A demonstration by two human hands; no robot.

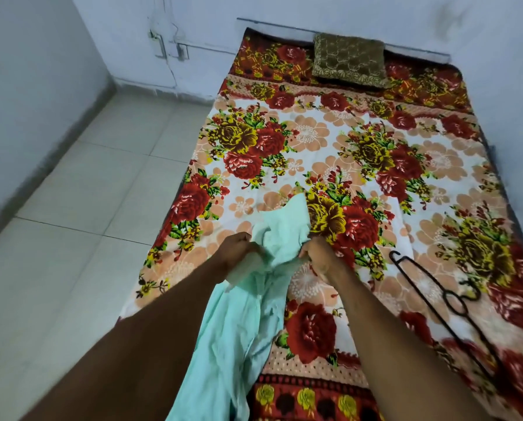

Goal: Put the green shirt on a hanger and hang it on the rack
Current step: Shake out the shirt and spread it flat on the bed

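The pale green shirt is bunched up over the near left part of the bed and hangs down toward me. My left hand grips one edge of it and my right hand grips the other, a short gap apart, with cloth puffed up between them. A black hanger lies flat on the bedspread to the right of my right arm, its hook pointing toward the right. No rack is in view.
The bed wears a floral blanket of red and yellow roses. A brown embroidered pillow lies at the far end by the wall. Pale floor tiles run along the bed's left side up to the blue wall.
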